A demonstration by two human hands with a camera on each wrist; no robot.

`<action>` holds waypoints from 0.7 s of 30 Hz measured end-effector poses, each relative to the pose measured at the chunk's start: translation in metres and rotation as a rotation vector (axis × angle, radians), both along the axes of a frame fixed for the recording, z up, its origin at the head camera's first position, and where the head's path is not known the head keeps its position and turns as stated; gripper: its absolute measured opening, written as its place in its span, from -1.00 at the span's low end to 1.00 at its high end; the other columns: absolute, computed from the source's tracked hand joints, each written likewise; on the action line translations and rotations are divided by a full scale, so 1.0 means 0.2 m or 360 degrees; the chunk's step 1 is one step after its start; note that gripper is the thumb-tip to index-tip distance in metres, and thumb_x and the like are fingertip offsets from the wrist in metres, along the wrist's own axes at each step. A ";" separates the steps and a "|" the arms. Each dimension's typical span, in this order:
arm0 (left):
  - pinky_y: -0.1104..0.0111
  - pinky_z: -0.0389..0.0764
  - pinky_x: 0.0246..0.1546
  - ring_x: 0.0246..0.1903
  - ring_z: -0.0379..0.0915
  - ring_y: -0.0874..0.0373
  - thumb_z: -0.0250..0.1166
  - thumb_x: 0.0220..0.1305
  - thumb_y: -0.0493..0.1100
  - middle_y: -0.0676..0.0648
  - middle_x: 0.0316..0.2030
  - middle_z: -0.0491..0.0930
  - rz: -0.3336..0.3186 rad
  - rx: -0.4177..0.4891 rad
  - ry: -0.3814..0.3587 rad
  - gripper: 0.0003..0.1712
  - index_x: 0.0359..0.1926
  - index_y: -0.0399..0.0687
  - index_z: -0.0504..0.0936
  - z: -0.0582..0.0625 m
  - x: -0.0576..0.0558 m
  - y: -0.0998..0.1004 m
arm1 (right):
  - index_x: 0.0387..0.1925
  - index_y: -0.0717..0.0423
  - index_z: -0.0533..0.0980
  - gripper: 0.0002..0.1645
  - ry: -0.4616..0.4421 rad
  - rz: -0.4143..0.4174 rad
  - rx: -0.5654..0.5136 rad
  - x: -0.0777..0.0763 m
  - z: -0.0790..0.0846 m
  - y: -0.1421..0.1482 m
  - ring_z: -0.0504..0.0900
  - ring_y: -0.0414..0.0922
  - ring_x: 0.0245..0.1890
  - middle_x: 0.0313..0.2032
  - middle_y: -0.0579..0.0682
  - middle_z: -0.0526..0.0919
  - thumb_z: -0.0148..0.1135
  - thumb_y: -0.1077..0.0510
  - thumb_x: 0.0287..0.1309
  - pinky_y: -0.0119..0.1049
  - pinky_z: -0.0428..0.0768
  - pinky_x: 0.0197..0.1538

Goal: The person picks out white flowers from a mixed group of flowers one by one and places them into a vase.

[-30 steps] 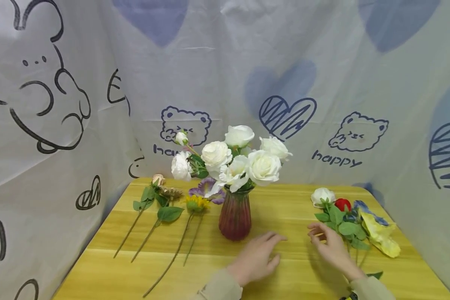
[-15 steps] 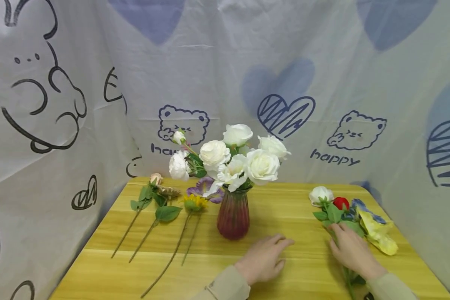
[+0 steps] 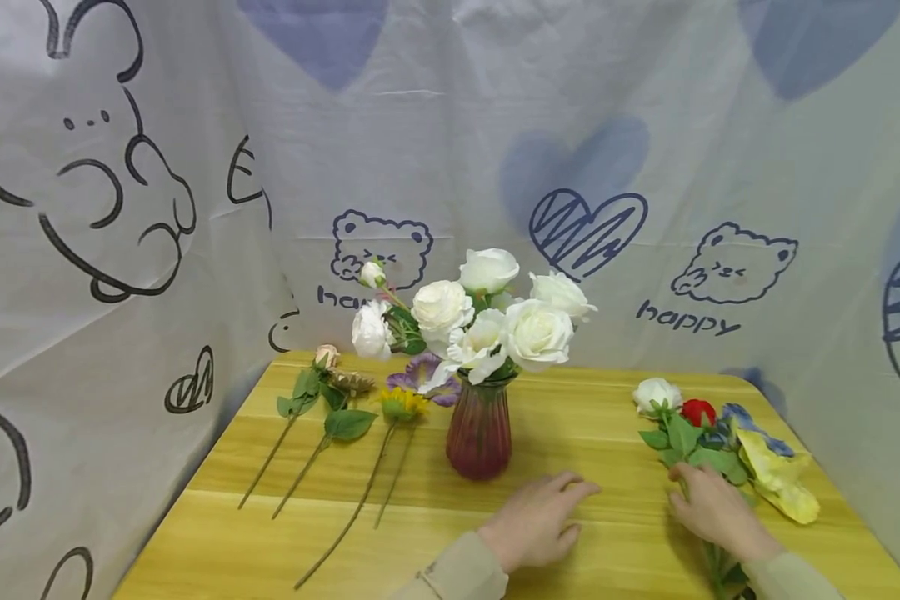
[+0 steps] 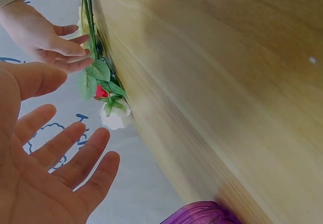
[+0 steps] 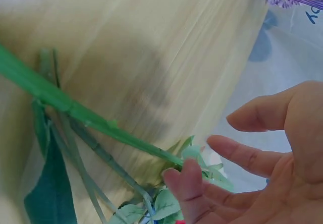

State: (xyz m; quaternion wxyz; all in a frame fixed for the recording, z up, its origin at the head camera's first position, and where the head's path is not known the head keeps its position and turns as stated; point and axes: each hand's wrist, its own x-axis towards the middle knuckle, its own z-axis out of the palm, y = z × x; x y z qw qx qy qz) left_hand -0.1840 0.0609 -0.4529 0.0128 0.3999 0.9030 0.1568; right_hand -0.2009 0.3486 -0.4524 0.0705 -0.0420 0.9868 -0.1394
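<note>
My left hand [image 3: 532,521] hovers over the table in front of a dark red glass vase [image 3: 478,433], holding nothing. Its fingers are spread and loosely bent in the left wrist view. White flowers [image 3: 537,335] with green leaves fill the vase. On the right side, my right hand [image 3: 720,510] is at the green stems of a bunch of flowers. The right wrist view has its thumb apart from the fingers, with fingertips close to a thick green stem [image 5: 106,125]. That bunch includes a white rose [image 3: 656,396], a red flower [image 3: 698,412] and a yellow flower [image 3: 780,475].
Left of the vase, several single stems lie on the wooden table [image 3: 217,554]: a pale pink rose [image 3: 326,357], a brownish flower [image 3: 351,382], a sunflower [image 3: 402,405] and a purple flower [image 3: 429,377]. A printed white cloth [image 3: 435,158] hangs behind and at both sides.
My right hand has moved right and down from beside the bunch to over its stems. My left hand has shifted slightly right. The vase stays put while the head view sways a little.
</note>
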 end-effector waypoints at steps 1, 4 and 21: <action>0.44 0.58 0.24 0.23 0.49 0.27 0.28 0.40 -0.07 0.14 0.31 0.45 -0.0002 0.0000 0.0003 -0.34 0.46 0.21 0.31 0.00 0.00 0.00 | 0.03 0.31 0.56 -0.63 -0.0025 0.0003 -0.0014 0.00 0.00 0.00 0.56 0.40 0.01 -0.17 0.28 0.65 0.19 0.13 0.31 0.20 0.63 -0.15; 0.44 0.58 0.23 0.23 0.49 0.27 0.28 0.40 -0.08 0.14 0.31 0.45 -0.0007 0.0002 0.0004 -0.34 0.46 0.20 0.31 0.00 0.00 0.00 | 0.03 0.31 0.54 -0.63 -0.0130 -0.0025 -0.0112 0.00 -0.02 0.00 0.61 0.28 -0.23 -0.42 0.13 0.62 0.15 0.13 0.33 0.03 0.59 -0.29; 0.43 0.59 0.22 0.22 0.49 0.27 0.28 0.39 -0.09 0.12 0.30 0.46 -0.0015 0.0062 -0.0024 -0.34 0.46 0.19 0.32 -0.02 -0.01 0.00 | 0.04 0.36 0.48 -0.59 -0.0517 -0.0188 -0.0838 -0.03 -0.06 0.04 0.54 -0.10 -0.30 -0.17 0.08 0.63 0.00 0.06 0.49 -0.20 0.57 -0.29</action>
